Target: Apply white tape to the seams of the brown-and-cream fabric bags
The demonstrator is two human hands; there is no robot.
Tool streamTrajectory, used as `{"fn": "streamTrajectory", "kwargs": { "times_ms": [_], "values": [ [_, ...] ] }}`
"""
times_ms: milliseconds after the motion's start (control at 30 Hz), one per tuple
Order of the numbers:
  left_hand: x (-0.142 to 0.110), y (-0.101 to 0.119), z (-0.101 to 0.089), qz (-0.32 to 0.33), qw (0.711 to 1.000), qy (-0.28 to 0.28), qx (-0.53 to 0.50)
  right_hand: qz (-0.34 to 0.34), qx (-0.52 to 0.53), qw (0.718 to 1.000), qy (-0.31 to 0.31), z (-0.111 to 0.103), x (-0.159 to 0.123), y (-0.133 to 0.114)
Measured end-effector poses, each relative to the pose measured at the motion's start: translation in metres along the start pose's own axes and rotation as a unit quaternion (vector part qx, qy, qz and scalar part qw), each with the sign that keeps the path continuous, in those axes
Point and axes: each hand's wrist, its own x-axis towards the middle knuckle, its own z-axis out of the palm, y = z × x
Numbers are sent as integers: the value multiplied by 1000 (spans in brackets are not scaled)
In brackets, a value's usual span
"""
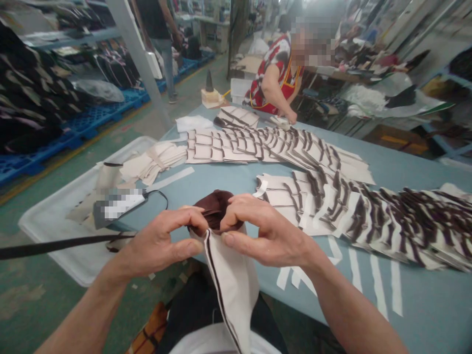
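Between my two hands is a cream fabric piece (236, 280) with a dark brown edge strip and a brown lining (214, 204) at its top. It hangs down toward my lap. My left hand (169, 238) pinches the top edge on the left, thumb and forefinger closed at the seam. My right hand (258, 231) grips the same edge just to the right, fingers curled over the rim. The hands are close together, near the table's front edge. Similar cream pieces with dark strips (283, 191) lie overlapped on the table beyond my right hand.
A white plastic tray (51, 216) at left holds several fabric pieces. White paper strips (374, 280) lie on the blue-grey table (435, 300). A dark strap (66, 245) stretches in from the left. Across the table a person in a red apron (280, 78) bends over pieces.
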Motion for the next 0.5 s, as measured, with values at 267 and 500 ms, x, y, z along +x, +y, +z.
{"fn": "streamTrajectory", "kwargs": {
  "times_ms": [267,500],
  "values": [
    [13,7,6,-56,991,17,-120,59,18,997,-36,7,22,15],
    [10,2,12,-116,968,1,-224,141,140,979,-52,10,17,23]
  ]
}}
